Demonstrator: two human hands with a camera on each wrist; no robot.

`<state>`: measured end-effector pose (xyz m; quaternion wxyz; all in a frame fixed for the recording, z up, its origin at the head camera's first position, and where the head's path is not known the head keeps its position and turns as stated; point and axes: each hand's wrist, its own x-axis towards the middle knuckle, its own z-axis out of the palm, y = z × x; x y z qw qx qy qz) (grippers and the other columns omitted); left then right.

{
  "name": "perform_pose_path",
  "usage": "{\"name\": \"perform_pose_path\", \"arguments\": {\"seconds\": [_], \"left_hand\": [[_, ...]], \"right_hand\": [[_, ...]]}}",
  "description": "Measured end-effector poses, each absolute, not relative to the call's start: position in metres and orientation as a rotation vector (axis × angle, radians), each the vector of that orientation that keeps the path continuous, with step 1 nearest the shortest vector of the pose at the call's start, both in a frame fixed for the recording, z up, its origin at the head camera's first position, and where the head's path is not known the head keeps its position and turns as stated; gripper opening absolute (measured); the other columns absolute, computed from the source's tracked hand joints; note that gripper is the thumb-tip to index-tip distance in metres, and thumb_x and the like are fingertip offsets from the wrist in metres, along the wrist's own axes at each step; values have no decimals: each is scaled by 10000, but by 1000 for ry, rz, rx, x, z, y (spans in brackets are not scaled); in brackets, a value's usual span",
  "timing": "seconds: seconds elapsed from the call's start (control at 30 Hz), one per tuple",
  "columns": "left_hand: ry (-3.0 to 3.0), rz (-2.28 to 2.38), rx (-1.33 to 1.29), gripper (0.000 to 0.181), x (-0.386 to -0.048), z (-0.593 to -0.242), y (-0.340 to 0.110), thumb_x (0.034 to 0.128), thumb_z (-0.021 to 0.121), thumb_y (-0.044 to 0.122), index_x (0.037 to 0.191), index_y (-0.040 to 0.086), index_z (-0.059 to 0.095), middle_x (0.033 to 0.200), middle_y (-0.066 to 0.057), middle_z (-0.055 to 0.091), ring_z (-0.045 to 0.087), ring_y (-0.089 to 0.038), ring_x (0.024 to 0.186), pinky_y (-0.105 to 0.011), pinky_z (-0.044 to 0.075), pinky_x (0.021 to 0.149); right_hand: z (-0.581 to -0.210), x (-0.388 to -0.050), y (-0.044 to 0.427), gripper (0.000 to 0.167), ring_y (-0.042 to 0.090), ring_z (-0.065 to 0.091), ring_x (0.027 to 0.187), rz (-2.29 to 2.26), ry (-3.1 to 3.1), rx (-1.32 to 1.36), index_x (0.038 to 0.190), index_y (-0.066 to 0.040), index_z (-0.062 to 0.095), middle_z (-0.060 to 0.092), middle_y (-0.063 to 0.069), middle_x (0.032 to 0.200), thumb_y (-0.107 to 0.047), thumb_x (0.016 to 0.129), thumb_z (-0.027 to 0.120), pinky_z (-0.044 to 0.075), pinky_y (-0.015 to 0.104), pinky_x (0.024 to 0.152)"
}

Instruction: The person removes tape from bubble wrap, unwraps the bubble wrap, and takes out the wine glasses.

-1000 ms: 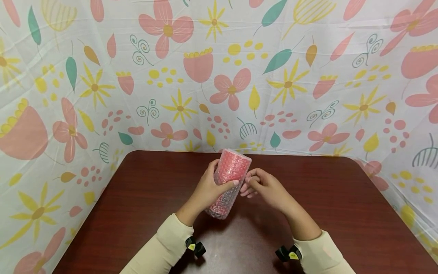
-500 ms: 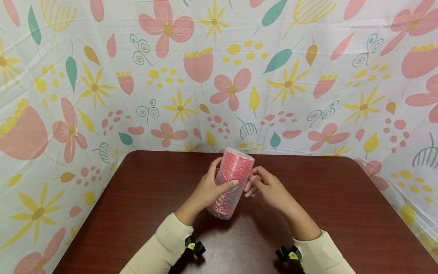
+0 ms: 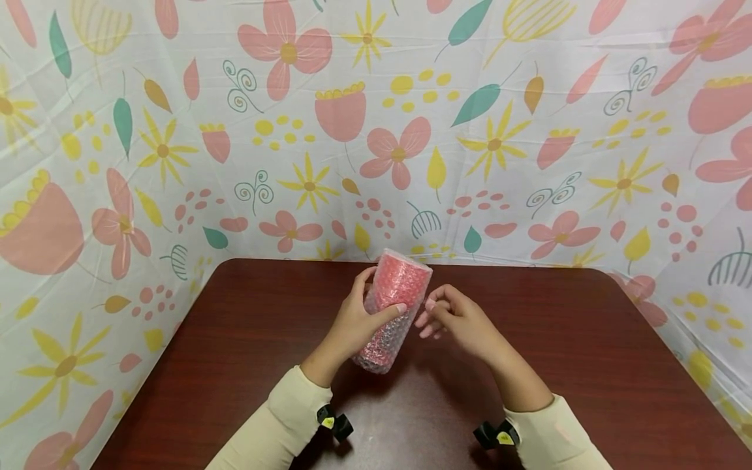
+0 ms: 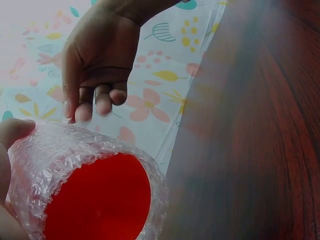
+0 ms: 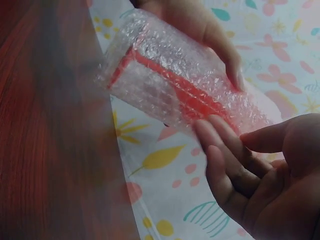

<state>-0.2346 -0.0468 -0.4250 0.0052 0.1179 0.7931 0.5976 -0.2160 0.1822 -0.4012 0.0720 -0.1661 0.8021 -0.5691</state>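
Behind and beside the left hand and the right hand, a floral cloth is hung, white, printed in pink, yellow and green; some creases are seen in it. Under both hands a desk is set, dark reddish brown; a pale gloss is shown on its near part, between the forearms. Nearer than the hands, cream sleeves are worn. In the left hand a bubble-wrapped red cylinder is held over the desk, tilted, its upper end leaning towards the right-hand side; whether the desk is touched by its lower end cannot be told. By the left hand the cylinder is clamped, thumb laid across the front, fingers wrapped behind. The right hand is placed just beside the cylinder's right side, fingers bent, thumb and forefinger tips brought close together; whether any wrap is pinched there cannot be told. From the left wrist a round red end is seen, rimmed by ragged wrap. Below each hand, by the cuffs, small black devices are fixed; yellow labels are borne on them.
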Motion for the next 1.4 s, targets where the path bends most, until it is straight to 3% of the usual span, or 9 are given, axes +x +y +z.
{"name": "perform_pose_path", "arguments": {"seconds": [0.1,0.2,0.4,0.63,0.93,1.2,1.4], "left_hand": [[2474,1890,373,875,-235,-425,-47,813,814,493,1511,372,301,1280,-28,561,621,-224,1090,-428,544,903],[2480,1905,370,882,-236,-427,-47,811,817,491,1514,364,301,1264,-26,562,619,-217,1082,-425,543,905],[2468,1914,373,887,-236,-427,-47,813,816,493,1519,357,296,1270,-18,557,616,-209,1096,-429,539,917],[2459,1879,382,917,-235,-425,-46,813,806,520,1545,338,285,1426,1,509,583,-219,1197,-471,515,983],[2541,1811,390,961,-235,-428,-45,801,804,550,1564,283,284,1465,-19,464,556,-233,1226,-494,498,1008],[2640,1754,368,983,-235,-431,-44,784,812,568,1563,273,290,1487,-40,448,537,-246,1256,-510,480,1033],[2649,1767,365,980,-236,-431,-43,778,822,558,1557,269,303,1463,-56,460,545,-251,1235,-504,488,1020]], "right_hand": [[-398,-215,183,187,293,715,685,-1712,2426,-473,1100,5,518,651,172,736,-178,1066,496,590,432,666],[-396,-215,183,185,277,697,641,-1738,2403,-480,1090,21,526,618,144,685,-159,1056,502,587,430,646],[-395,-215,184,197,256,729,681,-1742,2387,-507,1073,41,523,671,157,743,-154,1051,514,597,463,676],[-398,-218,183,292,279,748,740,-1710,2407,-478,1091,53,529,710,177,796,-238,1062,532,600,496,729],[-401,-216,179,260,376,723,869,-1682,2378,-490,1202,75,482,693,304,1002,-151,1093,414,602,338,757],[-403,-215,179,250,354,736,927,-1642,2396,-519,1217,71,436,708,268,1076,-147,1101,395,590,475,822],[-404,-215,179,207,318,746,882,-1637,2436,-535,1161,37,438,728,237,1060,-158,1099,408,590,434,760]]}}
